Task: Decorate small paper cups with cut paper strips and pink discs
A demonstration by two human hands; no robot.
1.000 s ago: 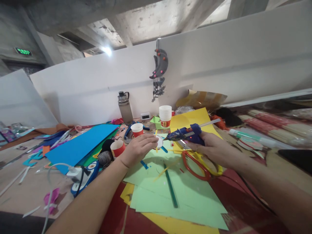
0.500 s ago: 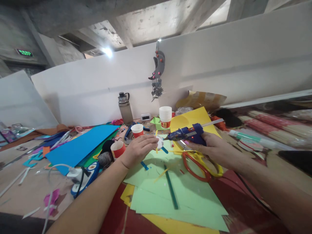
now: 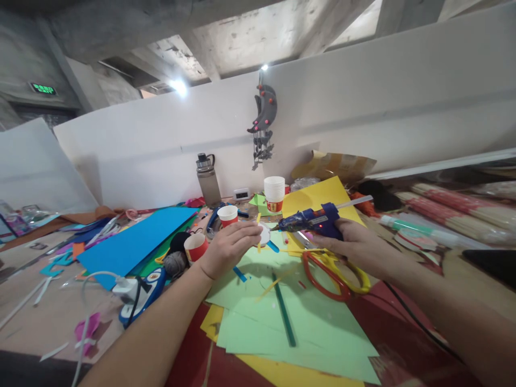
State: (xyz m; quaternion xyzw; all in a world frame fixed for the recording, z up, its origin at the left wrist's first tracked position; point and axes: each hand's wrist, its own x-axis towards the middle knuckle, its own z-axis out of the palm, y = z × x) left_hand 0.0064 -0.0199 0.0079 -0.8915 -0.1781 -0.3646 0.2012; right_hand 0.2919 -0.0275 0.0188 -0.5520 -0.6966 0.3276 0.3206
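Right hand [image 3: 355, 244] has its fingers wrapped around a blue hot glue gun [image 3: 312, 220], glue stick [image 3: 355, 202] poking out the back. Its nozzle is right by a small white disc [image 3: 265, 235] — touching or just shy, hard to say at this size. The left hand [image 3: 231, 244] has its fingers clamped on that disc, above light green paper sheets [image 3: 258, 328]. Orange-handled scissors [image 3: 341, 294] lie nearby — beside a dark green strip [image 3: 284, 312].

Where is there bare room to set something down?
Free: light green paper below the orange scissors handle, right of the dark green strip; red surface between paper and black cord. Crowded: around left hand, right hand and paper cups.
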